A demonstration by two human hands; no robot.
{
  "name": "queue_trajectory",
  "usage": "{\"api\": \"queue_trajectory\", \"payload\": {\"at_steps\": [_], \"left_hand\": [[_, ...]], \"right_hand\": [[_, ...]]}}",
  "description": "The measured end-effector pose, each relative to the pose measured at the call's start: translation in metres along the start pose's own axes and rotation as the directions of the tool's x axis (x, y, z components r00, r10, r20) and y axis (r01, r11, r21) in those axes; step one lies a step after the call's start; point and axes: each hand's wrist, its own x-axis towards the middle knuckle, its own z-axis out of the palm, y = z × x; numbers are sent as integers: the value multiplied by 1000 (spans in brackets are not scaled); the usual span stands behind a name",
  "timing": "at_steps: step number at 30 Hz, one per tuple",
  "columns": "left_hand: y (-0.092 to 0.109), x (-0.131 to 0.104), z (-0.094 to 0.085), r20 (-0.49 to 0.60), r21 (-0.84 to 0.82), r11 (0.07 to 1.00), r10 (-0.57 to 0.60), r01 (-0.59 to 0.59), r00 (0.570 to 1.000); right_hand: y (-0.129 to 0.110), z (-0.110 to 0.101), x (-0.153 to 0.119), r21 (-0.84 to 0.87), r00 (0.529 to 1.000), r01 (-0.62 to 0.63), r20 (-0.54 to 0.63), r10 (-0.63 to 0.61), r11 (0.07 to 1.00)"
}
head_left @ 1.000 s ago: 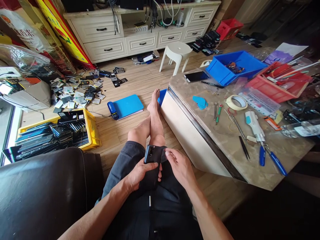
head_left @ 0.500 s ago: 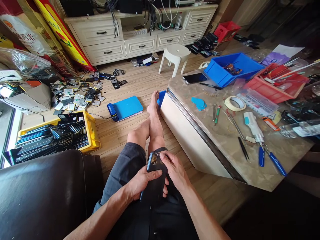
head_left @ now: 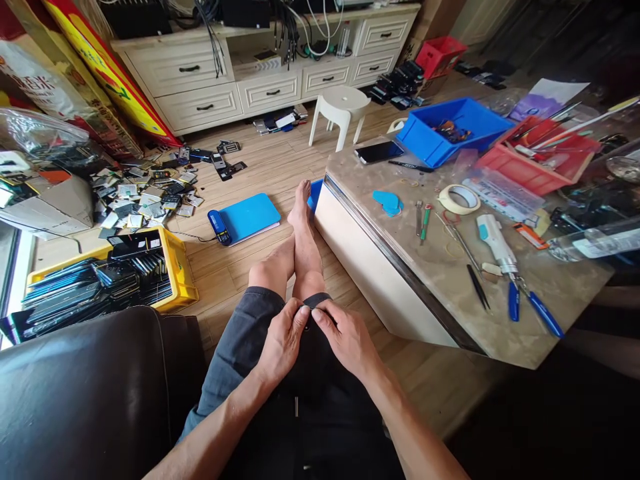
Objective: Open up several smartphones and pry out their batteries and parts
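Over my lap, my left hand and my right hand are closed around the upper end of a dark smartphone. Both thumbs point inward along its top, nearly meeting. Little of the phone shows; its dark body blends into my dark shorts, and the fingers beneath are hidden. To the right, on the tabletop, lie black tweezers, blue-handled pliers, a green-handled screwdriver and a roll of tape.
A yellow crate packed with phone screens stands left, beside a dark leather armrest. Ahead on the floor are a blue pad and scattered phone parts. A white stool, blue bin and red bin stand farther off.
The phone has tipped so its back and camera block no longer face me. My left hand has moved up to its top end, level with the right. The view has shifted slightly.
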Motion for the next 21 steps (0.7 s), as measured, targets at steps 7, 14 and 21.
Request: {"api": "queue_trajectory", "payload": {"at_steps": [7,14,21], "left_hand": [[1,3,6,-78,10,1000,-29,30,997],[5,6,-2,35,-37,998,-41,42,999],[2,7,-8,39,-136,983,-121,125,992]], "right_hand": [[6,2,-7,68,996,-54,-65,58,996],[8,7,-6,51,995,-61,-70,64,997],[4,5,-8,125,994,-107,43,102,986]]}}
